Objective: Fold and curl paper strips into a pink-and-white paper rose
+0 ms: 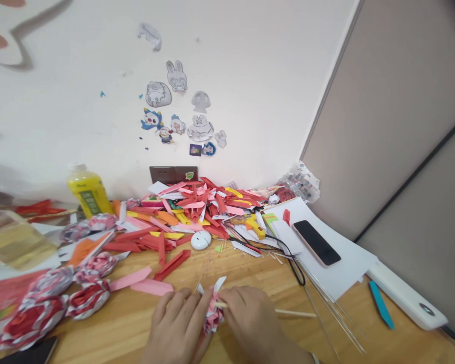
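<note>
Near the table's front edge, my left hand is closed around a small pink and white folded-paper piece. White paper tips stick up above it. My right hand is closed beside it, gripping a thin wooden stick. One end of the stick shows against the pink paper, and the long end comes out to the right of the hand. My fingers cover much of the paper piece. Left of my hands lie pink paper strips and a red and white paper flower.
Several folded strips are heaped along the wall, with a yellow glue gun and white earbud case beside them. A yellow bottle stands left. On the right are a phone, white paper, wires and a turquoise object.
</note>
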`<state>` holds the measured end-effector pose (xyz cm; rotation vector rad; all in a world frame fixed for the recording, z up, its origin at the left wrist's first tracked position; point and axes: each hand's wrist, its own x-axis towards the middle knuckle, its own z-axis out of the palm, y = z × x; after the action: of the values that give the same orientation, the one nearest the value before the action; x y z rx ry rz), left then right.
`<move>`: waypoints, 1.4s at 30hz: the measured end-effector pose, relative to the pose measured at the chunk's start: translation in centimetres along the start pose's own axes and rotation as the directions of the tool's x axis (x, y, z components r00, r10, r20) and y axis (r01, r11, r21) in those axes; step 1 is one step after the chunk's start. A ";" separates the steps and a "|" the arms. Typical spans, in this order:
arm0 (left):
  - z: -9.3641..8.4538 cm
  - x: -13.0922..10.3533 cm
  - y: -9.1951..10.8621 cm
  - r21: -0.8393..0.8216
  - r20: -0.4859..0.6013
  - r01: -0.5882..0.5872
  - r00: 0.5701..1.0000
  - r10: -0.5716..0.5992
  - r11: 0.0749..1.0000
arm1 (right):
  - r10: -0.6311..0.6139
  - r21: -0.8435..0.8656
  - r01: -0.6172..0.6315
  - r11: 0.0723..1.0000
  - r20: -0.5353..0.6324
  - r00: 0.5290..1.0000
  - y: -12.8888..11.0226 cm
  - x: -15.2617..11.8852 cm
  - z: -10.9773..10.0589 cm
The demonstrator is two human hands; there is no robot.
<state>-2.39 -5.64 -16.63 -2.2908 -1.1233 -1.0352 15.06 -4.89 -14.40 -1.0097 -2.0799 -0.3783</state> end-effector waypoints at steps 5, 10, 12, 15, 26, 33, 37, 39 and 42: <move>-0.1 0.2 0.0 0.015 0.003 -0.036 0.999 0.036 0.999 | 0.009 0.028 -0.009 1.000 -0.016 1.000 -0.1 0.4 -0.3; -0.1 0.3 -0.3 0.016 0.009 -0.030 1.000 0.030 0.999 | 0.090 0.108 -0.097 0.989 0.065 0.994 -0.1 0.5 -0.9; -0.2 0.3 -0.5 0.040 0.029 -0.057 0.998 0.056 0.998 | 0.139 0.174 -0.161 0.971 0.135 0.981 -0.1 0.4 -1.0; -0.4 0.3 -0.8 0.066 0.056 -0.077 0.996 0.073 0.995 | 0.190 0.237 -0.228 0.944 0.173 0.966 0.0 0.3 -0.9; -0.5 0.5 -0.8 0.043 0.055 -0.063 0.997 0.061 0.997 | 0.248 0.353 -0.326 0.877 0.248 0.936 0.3 0.1 -0.7; -0.3 0.2 -1.0 0.062 0.056 -0.090 0.995 0.087 0.994 | 0.249 0.340 -0.335 0.878 0.273 0.929 0.5 0.1 -0.5; -0.3 0.1 -1.0 0.053 0.058 -0.088 0.995 0.085 0.995 | 0.248 0.354 -0.349 0.868 0.299 0.921 0.5 0.2 -0.6; -0.4 0.2 -1.0 0.047 0.063 -0.089 0.994 0.086 0.995 | 0.250 0.352 -0.345 0.870 0.289 0.924 0.5 0.3 -0.6; -0.4 0.4 -1.1 0.036 0.057 -0.088 0.995 0.086 0.995 | 0.242 0.314 -0.307 0.898 0.230 0.943 0.3 0.3 -0.6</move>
<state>-3.25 -5.05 -16.03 -2.3290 -1.0455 -0.9147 15.50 -4.88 -13.83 -1.1342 -2.0298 0.2315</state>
